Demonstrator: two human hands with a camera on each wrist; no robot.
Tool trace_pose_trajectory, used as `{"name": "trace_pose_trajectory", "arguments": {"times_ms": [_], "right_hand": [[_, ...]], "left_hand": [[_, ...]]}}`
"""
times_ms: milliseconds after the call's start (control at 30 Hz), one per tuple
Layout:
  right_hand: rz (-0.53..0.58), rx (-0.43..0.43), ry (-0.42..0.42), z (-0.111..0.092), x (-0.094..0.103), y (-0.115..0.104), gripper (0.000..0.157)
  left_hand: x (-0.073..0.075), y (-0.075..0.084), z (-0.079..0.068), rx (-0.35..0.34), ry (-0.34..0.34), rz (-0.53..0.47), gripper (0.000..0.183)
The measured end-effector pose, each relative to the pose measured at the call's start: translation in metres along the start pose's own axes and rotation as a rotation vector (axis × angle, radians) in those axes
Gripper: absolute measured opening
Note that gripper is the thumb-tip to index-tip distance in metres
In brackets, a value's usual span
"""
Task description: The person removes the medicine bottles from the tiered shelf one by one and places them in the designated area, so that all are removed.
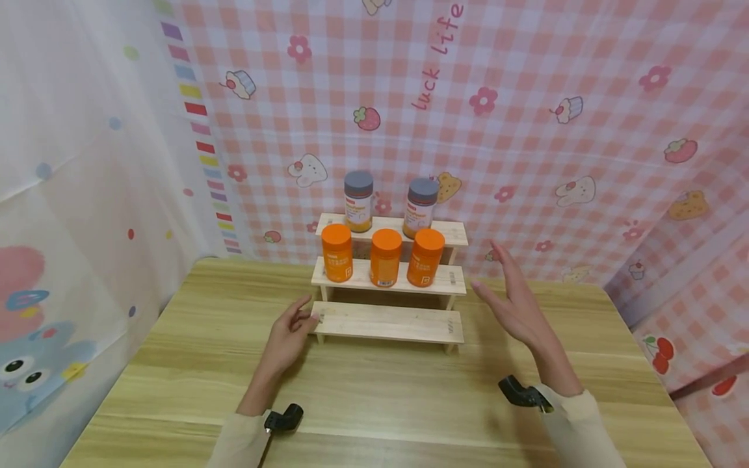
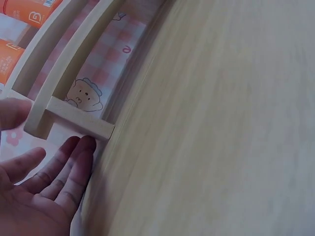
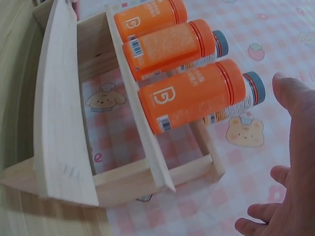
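Observation:
A three-step wooden rack [image 1: 386, 320] stands on the table. On its middle step are three orange bottles with orange lids: a left one [image 1: 337, 253], a middle one [image 1: 385, 258] and a right one [image 1: 426, 258]. Two white-labelled bottles with grey lids, one left [image 1: 358, 201] and one right [image 1: 420, 208], stand on the top step. My left hand [image 1: 289, 338] is at the left end of the bottom step, thumb by the board's end and fingers loosely bent near the leg. To the right of the rack, my right hand [image 1: 515, 305] is raised with fingers extended, holding nothing.
The rack rests on a wood-grain table [image 1: 374, 403]. Close behind it hangs a pink checked cloth [image 1: 386, 78] printed with flowers and cakes. Another pale cloth [image 1: 99, 175] hangs on the left. Each wrist carries a black camera mount [image 1: 285, 418].

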State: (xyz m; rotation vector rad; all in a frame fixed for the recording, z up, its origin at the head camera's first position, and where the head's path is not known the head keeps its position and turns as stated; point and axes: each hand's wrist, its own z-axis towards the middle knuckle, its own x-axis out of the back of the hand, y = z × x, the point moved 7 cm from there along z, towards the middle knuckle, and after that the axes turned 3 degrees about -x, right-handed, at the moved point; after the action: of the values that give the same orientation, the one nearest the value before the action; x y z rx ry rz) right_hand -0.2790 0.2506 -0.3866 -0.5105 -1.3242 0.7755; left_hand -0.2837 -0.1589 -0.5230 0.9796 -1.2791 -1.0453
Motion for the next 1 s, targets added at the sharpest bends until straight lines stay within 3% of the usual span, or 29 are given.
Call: {"name": "trace_pose_trajectory", "arguments": {"times_ms": [233,433,667,867,1000], "right_hand": [[0.051,-0.007,-0.03,0.01,-0.007,-0.009,0.078],[0.099,0.025,-0.026,0.02,-0.007,-0.016,0.077],[0.168,0.022,-0.032,0.037,-0.007,-0.035,0.08],[0.196,0.017,-0.037,0.049,-0.006,-0.047,0.087],[0.209,0.0,-0.035,0.054,-0.006,-0.048,0.087]], "left_hand": [[0.0,-0.01,0.002,0.044,0.033,-0.06,0.046],[-0.005,-0.011,0.0,0.058,0.016,-0.166,0.047],[-0.004,-0.018,0.003,0.068,0.041,-0.294,0.048],[-0.008,-0.018,0.003,0.072,0.02,-0.466,0.051],[-0.012,-0.019,0.003,0.076,0.006,-0.509,0.053]]}}
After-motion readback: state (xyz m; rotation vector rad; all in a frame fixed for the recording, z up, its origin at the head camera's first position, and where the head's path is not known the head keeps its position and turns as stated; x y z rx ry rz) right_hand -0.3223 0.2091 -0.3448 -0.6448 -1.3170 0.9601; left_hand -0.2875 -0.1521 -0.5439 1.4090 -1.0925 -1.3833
